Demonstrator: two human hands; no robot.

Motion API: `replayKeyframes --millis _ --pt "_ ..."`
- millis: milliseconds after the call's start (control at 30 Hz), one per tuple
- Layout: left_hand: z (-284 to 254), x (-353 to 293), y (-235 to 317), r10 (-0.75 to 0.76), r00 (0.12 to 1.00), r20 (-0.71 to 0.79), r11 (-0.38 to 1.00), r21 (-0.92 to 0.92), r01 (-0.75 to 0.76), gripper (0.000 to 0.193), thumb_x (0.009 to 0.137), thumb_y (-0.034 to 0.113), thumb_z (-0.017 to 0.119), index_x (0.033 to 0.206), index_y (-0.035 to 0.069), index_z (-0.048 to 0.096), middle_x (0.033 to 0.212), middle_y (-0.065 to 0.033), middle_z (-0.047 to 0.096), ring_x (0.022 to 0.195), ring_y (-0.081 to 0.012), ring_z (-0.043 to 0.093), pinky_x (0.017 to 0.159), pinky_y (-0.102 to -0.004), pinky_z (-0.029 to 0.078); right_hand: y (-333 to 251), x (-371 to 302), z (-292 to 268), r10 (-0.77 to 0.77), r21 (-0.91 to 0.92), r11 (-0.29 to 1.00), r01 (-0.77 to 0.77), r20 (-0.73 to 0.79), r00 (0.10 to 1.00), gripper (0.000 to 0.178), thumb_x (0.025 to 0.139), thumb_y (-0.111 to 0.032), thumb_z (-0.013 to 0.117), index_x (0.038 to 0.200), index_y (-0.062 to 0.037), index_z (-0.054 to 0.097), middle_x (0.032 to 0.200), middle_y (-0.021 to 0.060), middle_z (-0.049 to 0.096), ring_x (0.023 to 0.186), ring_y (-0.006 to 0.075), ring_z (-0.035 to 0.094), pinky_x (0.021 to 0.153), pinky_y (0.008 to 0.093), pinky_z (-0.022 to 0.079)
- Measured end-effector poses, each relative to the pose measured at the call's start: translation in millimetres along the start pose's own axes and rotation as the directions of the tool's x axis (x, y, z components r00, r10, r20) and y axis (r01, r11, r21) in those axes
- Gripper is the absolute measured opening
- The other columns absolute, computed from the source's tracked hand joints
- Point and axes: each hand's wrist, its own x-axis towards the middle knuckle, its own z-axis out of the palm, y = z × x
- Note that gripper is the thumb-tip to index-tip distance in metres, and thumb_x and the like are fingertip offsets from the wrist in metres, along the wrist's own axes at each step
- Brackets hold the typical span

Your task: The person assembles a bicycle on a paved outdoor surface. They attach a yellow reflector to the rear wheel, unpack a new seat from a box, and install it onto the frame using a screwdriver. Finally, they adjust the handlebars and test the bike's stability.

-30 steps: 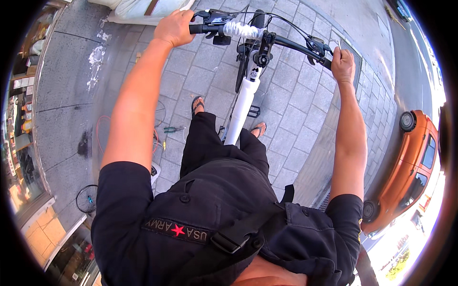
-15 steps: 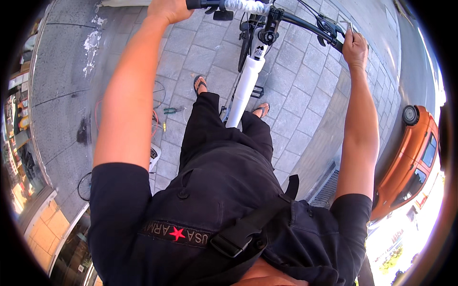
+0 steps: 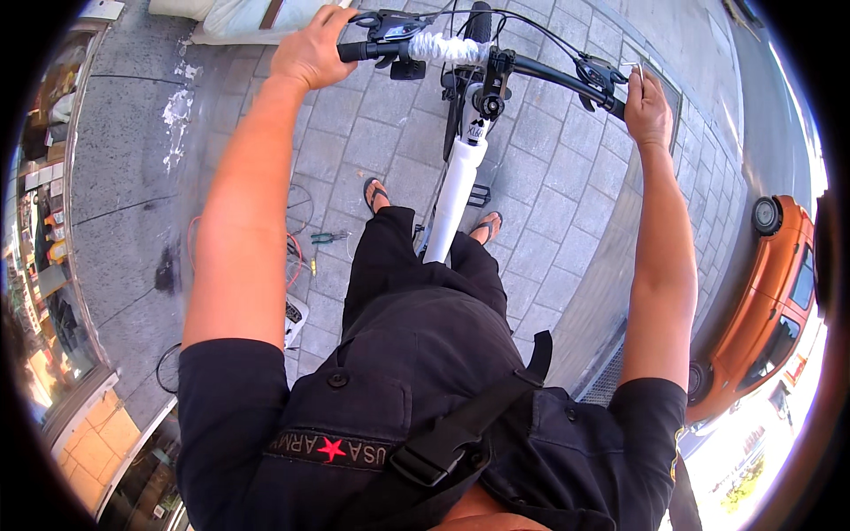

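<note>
I stand astride a white-framed bicycle [image 3: 453, 190] on grey paving. My left hand [image 3: 312, 49] is closed around the left grip of the black handlebar [image 3: 531, 66]. My right hand [image 3: 648, 106] grips the right end of the bar beside the brake lever. White wrapping covers the middle of the bar [image 3: 447, 46]. Both my feet, in sandals, rest on the paving on either side of the frame, near a black pedal [image 3: 479, 192].
An orange car [image 3: 763, 301] is parked at the right along the kerb. Pliers and loose cables [image 3: 310, 243] lie on the paving to my left. A shop front [image 3: 44, 230] runs along the left edge. A drain grate [image 3: 611, 376] sits by the kerb.
The view has tilted back down, so the handlebar and both hands sit lower in the picture than half a second ago. Both hands keep their grip.
</note>
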Motion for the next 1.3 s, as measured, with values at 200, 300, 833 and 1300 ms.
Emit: replayKeyframes --millis 200,300,833,1300 --pt "7.2 24.5 -0.2 -0.040 0.998 0.043 0.999 0.005 0.040 0.075 0.075 0.027 0.085 0.143 0.026 0.054 0.144 0.0001 0.057 0.113 -0.0359 0.069 0.092 -0.0485 0.059 5.8 23.2 9.2 0.017 0.013 1.000 -0.017 -0.001 1.000 0.044 0.107 -0.045 0.050 0.105 -0.0098 0.076 0.143 -0.0001 0.067 0.114 0.0360 0.070 0.096 0.0449 0.055" --pt "9.2 38.2 2.0 -0.049 0.997 0.061 0.999 -0.010 0.050 0.076 0.074 0.027 0.085 0.143 0.026 0.054 0.144 0.0001 0.057 0.111 -0.0365 0.070 0.091 -0.0487 0.059 7.8 37.8 11.6 0.027 0.002 1.000 -0.027 0.017 0.999 0.043 0.107 -0.044 0.050 0.106 -0.0093 0.076 0.143 -0.0003 0.067 0.114 0.0361 0.069 0.096 0.0451 0.055" --pt "3.4 107.6 -17.9 -0.073 0.983 0.169 0.993 -0.078 0.087 0.074 0.073 0.027 0.084 0.141 0.026 0.055 0.145 -0.0004 0.056 0.111 -0.0379 0.071 0.094 -0.0510 0.059 -14.7 92.2 24.2 0.027 0.021 0.999 -0.027 0.012 1.000 0.037 0.106 -0.037 0.053 0.099 -0.0062 0.074 0.138 0.0016 0.069 0.109 0.0361 0.071 0.092 0.0457 0.056" --pt "12.1 94.1 -25.8 0.012 1.000 -0.023 0.995 -0.098 -0.014 0.059 0.072 0.024 0.083 0.126 0.019 0.060 0.125 -0.0059 0.063 0.098 -0.0397 0.071 0.082 -0.0518 0.059 -16.5 93.9 30.0 -0.010 0.017 1.000 0.010 -0.007 1.000 0.037 0.106 -0.037 0.053 0.097 -0.0074 0.073 0.137 0.0000 0.069 0.105 0.0367 0.071 0.091 0.0477 0.056"
